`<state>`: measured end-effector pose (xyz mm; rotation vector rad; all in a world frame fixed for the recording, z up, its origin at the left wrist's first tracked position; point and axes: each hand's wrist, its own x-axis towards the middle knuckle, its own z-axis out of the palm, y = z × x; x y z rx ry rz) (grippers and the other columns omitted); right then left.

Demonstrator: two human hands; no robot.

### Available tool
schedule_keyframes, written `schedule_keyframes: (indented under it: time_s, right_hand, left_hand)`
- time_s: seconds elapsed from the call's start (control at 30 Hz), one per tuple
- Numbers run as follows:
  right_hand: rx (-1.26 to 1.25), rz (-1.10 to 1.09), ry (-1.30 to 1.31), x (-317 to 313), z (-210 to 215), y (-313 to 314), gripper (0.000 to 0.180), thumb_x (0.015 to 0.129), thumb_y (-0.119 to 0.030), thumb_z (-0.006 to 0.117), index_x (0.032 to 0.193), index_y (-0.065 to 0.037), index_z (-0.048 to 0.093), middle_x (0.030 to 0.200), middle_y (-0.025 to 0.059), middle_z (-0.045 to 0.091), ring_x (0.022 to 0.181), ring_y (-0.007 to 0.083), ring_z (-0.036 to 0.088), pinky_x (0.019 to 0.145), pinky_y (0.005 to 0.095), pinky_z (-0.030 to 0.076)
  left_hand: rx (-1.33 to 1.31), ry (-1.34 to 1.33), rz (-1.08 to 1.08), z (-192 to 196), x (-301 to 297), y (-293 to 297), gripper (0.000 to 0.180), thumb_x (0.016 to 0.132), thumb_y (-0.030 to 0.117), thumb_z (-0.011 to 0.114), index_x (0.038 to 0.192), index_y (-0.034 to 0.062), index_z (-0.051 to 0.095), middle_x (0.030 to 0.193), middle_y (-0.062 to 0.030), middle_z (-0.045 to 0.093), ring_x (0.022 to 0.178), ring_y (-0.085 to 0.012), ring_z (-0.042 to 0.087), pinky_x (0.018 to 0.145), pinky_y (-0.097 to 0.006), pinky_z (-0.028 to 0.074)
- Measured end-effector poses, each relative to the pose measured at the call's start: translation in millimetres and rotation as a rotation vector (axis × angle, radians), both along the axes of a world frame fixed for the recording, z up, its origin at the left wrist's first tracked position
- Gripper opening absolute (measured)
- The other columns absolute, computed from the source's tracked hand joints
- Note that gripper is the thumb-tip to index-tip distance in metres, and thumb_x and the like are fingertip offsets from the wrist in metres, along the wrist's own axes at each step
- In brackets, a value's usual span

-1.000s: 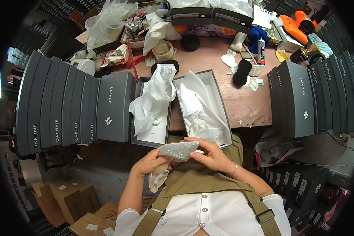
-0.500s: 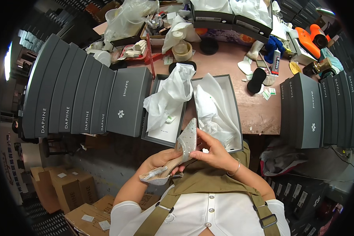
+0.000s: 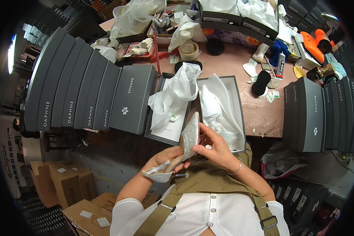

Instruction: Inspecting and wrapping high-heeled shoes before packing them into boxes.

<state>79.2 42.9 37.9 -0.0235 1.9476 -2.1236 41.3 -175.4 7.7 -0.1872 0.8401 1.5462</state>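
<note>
Both hands hold a glittery silver pointed high-heeled shoe [image 3: 183, 151] just below the open grey shoebox [image 3: 240, 118]; left hand [image 3: 165, 157] fingers wrap its heel end, right hand [image 3: 214, 151] fingers pinch its side. A loose pinch could let it tip and fall to the floor.

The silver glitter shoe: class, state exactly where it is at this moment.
In the head view, the silver glitter shoe is low at centre, held between the left hand and right hand, just in front of the open shoebox at the table's near edge.
</note>
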Motion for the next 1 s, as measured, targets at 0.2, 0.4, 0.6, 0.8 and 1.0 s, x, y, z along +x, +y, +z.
schedule_keyframes:
  time_s: [0.2,0.4,0.6,0.8,1.0]
  right_hand:
    - [0.028,-0.037,0.102,2.0,-3.5,-0.7,0.069,0.083,-0.022,0.07,0.139,0.0,0.036,0.117,0.0124,0.055,0.087,0.0147,0.057,0.072,0.0264,0.049]
    - [0.083,-0.02,0.244,2.0,-14.3,2.2,0.072,0.084,-0.018,0.068,0.143,-0.002,0.029,0.126,0.0166,0.049,0.111,0.0215,0.053,0.091,0.0325,0.044]
    - [-0.315,0.033,0.112,3.1,-3.3,9.3,0.088,0.083,-0.014,0.068,0.149,-0.006,0.009,0.14,0.0161,0.036,0.125,0.0237,0.042,0.103,0.036,0.035]
    - [-0.198,-0.099,0.042,17.7,-2.7,27.0,0.085,0.081,-0.013,0.07,0.148,-0.006,0.018,0.13,0.0154,0.048,0.116,0.0212,0.051,0.094,0.0334,0.045]
    - [-0.088,-0.088,0.077,23.2,-4.1,25.1,0.088,0.078,-0.017,0.073,0.148,-0.008,0.019,0.128,0.0163,0.05,0.112,0.0221,0.054,0.091,0.0338,0.047]
  left_hand:
    - [-0.064,0.079,0.014,0.4,-6.3,0.9,0.043,0.096,0.039,0.047,0.121,0.0048,0.047,0.076,-0.0116,0.06,0.045,-0.0117,0.056,0.038,-0.02,0.046]
    - [-0.138,0.113,0.069,18.4,-6.3,9.9,0.041,0.094,0.039,0.051,0.115,0.0042,0.05,0.076,-0.0125,0.06,0.046,-0.0123,0.057,0.037,-0.02,0.045]
    - [0.006,0.112,0.02,15.9,5.1,27.7,0.034,0.094,0.035,0.054,0.107,0.003,0.057,0.087,-0.008,0.062,0.07,-0.0128,0.061,0.063,-0.026,0.052]
    - [-0.068,0.613,0.208,30.7,-12.2,23.1,0.022,0.092,0.014,0.056,0.106,-0.0024,0.059,0.099,-0.0067,0.064,0.092,-0.0137,0.06,0.085,-0.029,0.048]
    - [0.119,0.18,0.35,39.0,11.2,53.0,0.017,0.092,0.013,0.056,0.103,0.0004,0.06,0.097,-0.0061,0.064,0.089,-0.013,0.061,0.085,-0.029,0.048]
